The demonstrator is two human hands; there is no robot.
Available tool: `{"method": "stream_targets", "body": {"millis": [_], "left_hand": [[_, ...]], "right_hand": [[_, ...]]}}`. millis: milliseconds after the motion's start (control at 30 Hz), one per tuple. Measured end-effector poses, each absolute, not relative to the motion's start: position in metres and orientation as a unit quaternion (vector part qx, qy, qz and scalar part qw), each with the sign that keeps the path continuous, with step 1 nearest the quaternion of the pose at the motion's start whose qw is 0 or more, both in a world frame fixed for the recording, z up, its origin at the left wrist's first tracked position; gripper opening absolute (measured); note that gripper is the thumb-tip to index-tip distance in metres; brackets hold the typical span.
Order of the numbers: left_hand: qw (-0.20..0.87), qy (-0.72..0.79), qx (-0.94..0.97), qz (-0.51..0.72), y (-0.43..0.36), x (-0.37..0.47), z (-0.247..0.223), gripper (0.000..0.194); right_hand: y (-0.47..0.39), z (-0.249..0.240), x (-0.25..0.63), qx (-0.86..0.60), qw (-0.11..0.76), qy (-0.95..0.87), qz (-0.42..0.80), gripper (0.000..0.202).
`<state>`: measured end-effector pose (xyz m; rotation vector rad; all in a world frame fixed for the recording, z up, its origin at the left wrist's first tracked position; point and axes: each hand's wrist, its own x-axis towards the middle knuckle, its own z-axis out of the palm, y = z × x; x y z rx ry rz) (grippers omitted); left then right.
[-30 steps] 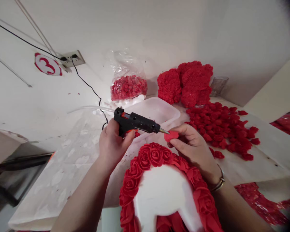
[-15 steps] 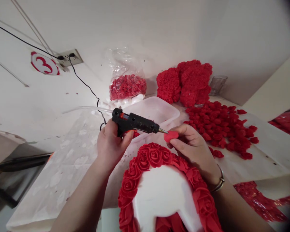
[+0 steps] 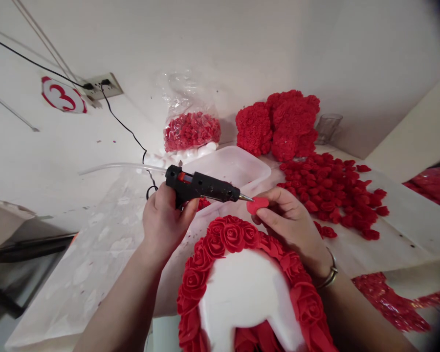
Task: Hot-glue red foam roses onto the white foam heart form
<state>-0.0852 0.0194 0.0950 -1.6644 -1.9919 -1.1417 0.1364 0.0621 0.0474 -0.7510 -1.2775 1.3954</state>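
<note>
In the pinching grip of the right hand, a red foam piece sits at the metal nozzle of a black glue gun clasped by the left hand; nearer, red foam roses border a white form; beyond, loose red flowers strew the white table.

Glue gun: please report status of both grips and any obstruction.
Left grip closed around glue gun. Right grip pinching red piece. Nozzle at its edge, contact unclear. Nothing visibly in the way.

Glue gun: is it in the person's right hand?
No, the left hand holds the glue gun, while the right hand pinches a small red piece.
</note>
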Motion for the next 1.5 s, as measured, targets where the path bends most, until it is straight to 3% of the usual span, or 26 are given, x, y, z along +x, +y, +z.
{"method": "stream_targets", "body": {"millis": [600, 967, 1167, 1267, 1500], "left_hand": [[0.131, -0.691, -0.586, -0.401, 0.02, -0.089, 0.094, 0.03], [0.107, -0.708, -0.577, -0.394, 0.016, -0.088, 0.096, 0.034], [0.026, -0.746, -0.542, -0.385, 0.003, -0.122, 0.086, 0.038], [-0.029, -0.761, -0.548, -0.346, -0.013, -0.148, 0.077, 0.037], [-0.016, -0.822, -0.534, -0.195, -0.056, -0.18, 0.049, 0.043]], "right_hand": [[0.061, 0.05, 0.136, -0.313, 0.528, -0.53, 0.585, 0.025], [0.06, 0.048, 0.14, -0.297, 0.538, -0.528, 0.586, 0.018], [0.059, 0.048, 0.153, -0.26, 0.62, -0.509, 0.539, 0.012], [0.054, 0.051, 0.161, -0.259, 0.639, -0.501, 0.522, 0.014], [0.033, 0.062, 0.18, -0.26, 0.641, -0.508, 0.513, 0.016]]}}
